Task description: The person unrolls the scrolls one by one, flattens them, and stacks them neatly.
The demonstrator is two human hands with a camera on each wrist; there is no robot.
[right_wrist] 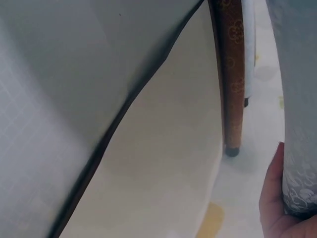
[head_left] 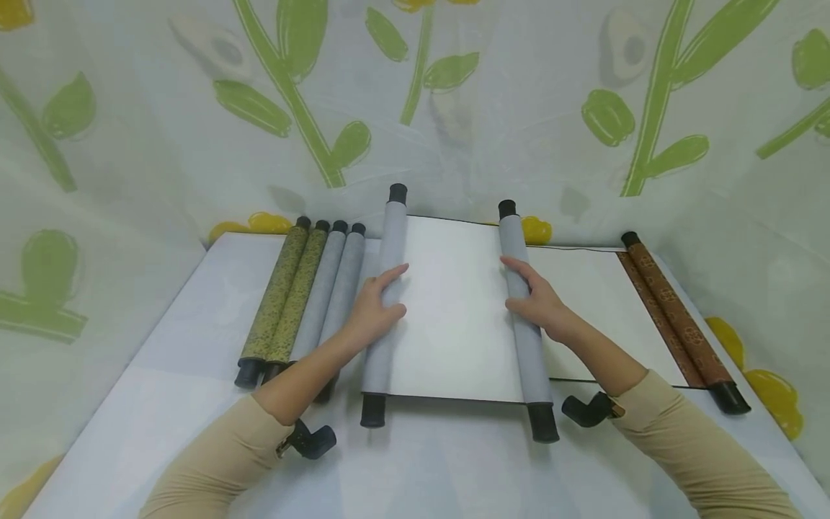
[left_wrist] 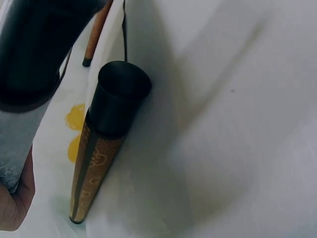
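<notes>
A grey scroll (head_left: 454,310) with a white inner sheet is held partly unrolled between my hands. My left hand (head_left: 376,306) grips its left roller, thumb and finger reaching over onto the sheet. Around the right roller (head_left: 522,339) curls my right hand (head_left: 541,299). Both rollers have black end caps, and the scroll overlaps a brown patterned scroll (head_left: 681,317) that lies spread on the table. In the left wrist view, a brown roller (left_wrist: 96,163) lies below the grey one. The right wrist view shows the brown scroll's pale sheet (right_wrist: 163,134) with its dark edge.
Left of my hands, two yellow-green rolled scrolls (head_left: 275,295) and two grey rolled scrolls (head_left: 331,288) lie side by side on the white table (head_left: 175,346). Behind stands a pale backdrop (head_left: 519,144) with green leaf prints. A dark wrist camera (head_left: 314,440) hangs under the left wrist.
</notes>
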